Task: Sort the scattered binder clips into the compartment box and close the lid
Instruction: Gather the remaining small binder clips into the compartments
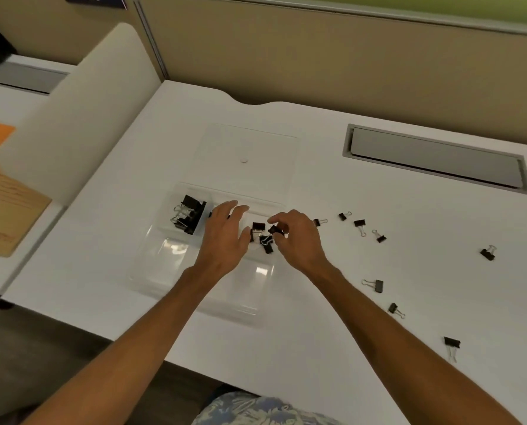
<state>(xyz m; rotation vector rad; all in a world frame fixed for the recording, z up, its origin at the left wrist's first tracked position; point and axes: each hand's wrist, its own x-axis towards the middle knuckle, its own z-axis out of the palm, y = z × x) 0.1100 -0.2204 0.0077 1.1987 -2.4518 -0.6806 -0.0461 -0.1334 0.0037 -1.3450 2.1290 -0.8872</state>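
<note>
The sorting step is under way, and the lid comes later. The clear compartment box (170, 271) sits left of the middle of the white bench (271, 348), with its transparent lid (247, 148) swung open and lying flat toward the far edge.

The right hand (299, 237) pinches a small binder clip (276, 230) between thumb and fingertips, right above a compartment that already holds a few small clips (263, 239). The left hand (225, 234) is spread and relaxed over the box, grasping nothing. Whether it touches the plastic cannot be told. A batch of large clips (190, 217) fills the far-left compartment.

About eight loose clips (375, 285) are strewn on the bench to the right of the box. Some lie just beside it, and others trail off toward the right edge and the near edge.

The next move looks like releasing the pinched clip among the small ones. After that the hands should reach right for a strewn clip, judge its size, and take it to the matching compartment. The wire handles may snag on each other, so each clip is best picked up by its black body. The lid should be closed only once the bench holds no more clips.
</note>
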